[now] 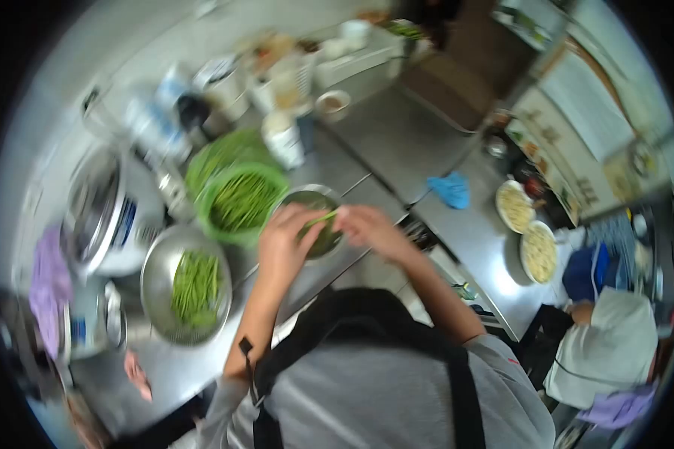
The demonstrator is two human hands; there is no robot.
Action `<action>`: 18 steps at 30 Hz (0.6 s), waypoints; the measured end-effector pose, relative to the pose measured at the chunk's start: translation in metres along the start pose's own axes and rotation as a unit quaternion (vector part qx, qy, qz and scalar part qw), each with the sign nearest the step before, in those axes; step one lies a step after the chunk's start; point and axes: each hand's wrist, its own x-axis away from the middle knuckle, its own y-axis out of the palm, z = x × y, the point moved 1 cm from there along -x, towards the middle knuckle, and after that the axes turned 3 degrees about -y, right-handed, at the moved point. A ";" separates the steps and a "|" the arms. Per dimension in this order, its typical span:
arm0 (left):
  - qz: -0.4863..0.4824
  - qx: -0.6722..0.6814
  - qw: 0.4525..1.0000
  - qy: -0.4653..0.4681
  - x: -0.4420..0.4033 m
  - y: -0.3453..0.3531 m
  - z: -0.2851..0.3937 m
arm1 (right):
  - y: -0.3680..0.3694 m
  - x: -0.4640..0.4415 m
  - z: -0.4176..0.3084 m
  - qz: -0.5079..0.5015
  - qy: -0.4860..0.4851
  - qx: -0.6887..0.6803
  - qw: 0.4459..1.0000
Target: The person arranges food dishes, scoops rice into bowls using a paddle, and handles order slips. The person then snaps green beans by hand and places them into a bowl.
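Both my hands are over a round metal bowl at the counter's edge. My left hand pinches one end of a thin green bean. At its other end the fingers of my right hand are closed on it. Left of the bowl stands a light green basket full of long green beans. A metal colander nearer to me holds more green bean pieces. The inside of the metal bowl is partly hidden by my hands.
A large white pot stands at the left, with bottles and containers along the wall. On the right counter lie a blue cloth and two bowls of pale food. Another person is at the lower right.
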 end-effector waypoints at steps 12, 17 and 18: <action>0.019 -0.093 0.995 0.027 0.018 -0.041 -0.038 | 0.025 -0.042 -0.019 -0.088 -0.053 0.113 0.988; 0.031 -0.105 0.994 0.015 0.019 -0.045 -0.048 | 0.041 -0.047 -0.021 -0.055 -0.114 0.248 0.961; 0.033 -0.107 0.994 0.010 0.021 -0.044 -0.049 | 0.044 -0.048 -0.020 -0.047 -0.137 0.257 0.955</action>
